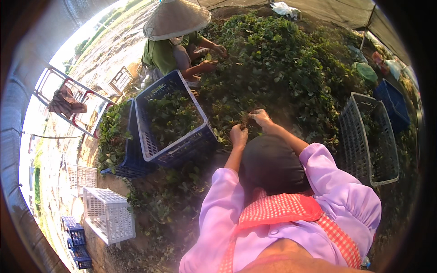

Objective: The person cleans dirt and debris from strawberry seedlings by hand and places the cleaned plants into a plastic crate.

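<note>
In front of my bent knee, both hands meet over the heap of leafy green plants (273, 65). My left hand (238, 135) is closed around the lower part of a small plant with brownish roots (244, 120). From the other side, the fingertips of my right hand (260, 118) pinch the same plant. Its finer parts are too small to make out. Just left of my hands stands a tilted blue plastic crate (177, 145) with leafy plants inside.
A second blue crate (131, 163), heaped with plants, adjoins the first. Across the heap a co-worker in a conical hat (177, 18) handles plants. A grey crate (355, 140) stands at right, with a blue one (392, 105) behind. White crates (111, 216) lie left, near a metal ladder (76, 99).
</note>
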Demonstrator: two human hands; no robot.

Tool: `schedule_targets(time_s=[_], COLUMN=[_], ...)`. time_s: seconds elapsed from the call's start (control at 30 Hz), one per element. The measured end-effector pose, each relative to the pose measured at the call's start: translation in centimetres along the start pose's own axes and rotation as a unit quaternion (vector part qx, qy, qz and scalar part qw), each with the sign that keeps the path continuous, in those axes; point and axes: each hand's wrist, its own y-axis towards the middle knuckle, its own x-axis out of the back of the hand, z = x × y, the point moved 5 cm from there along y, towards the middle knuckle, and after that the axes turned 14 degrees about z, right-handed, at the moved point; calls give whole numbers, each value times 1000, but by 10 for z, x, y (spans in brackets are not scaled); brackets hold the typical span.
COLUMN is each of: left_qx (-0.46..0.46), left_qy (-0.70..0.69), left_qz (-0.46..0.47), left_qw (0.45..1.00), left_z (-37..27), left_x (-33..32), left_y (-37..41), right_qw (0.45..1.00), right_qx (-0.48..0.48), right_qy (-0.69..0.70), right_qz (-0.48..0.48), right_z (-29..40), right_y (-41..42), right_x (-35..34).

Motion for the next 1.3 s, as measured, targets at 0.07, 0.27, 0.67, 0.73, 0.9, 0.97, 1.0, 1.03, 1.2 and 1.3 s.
schedule_targets(time_s=[0.07,0.27,0.67,0.73,0.9,0.97,1.0,1.03,1.2,1.3], left_qx=[-38,-33,-80,-88,-139,-132,-129,-109,-84,-60], left_qy=[0,19,108,131,93,79,36,18,-221,-266], left_qz=[-32,-48,-85,-82,-72,-62,-74,-9,140,228], left_qw=[999,998,987,984,983,986,988,994,962,935], left_z=[-3,-26,-14,-15,-19,-17,-11,-4,24,25], left_x=[3,1,6,1,8,8,8,8,10,11], left_y=[-5,1,1,-3,5,12,9,18,38,42], right_qw=[997,993,990,991,991,975,952,948,923,930], right_qx=[-12,22,10,25,40,85,86,115,215,180], right_qy=[-75,-113,-63,-73,-80,-207,-294,-296,-319,-312], right_qz=[-25,-15,123,106,103,20,-12,-28,5,78], right_z=[1,-3,19,14,10,14,13,16,38,35], right_y=[-5,11,-16,-13,-5,-4,-10,-14,-12,-6], right_x=[0,19,-18,-17,-5,3,3,4,-8,-7])
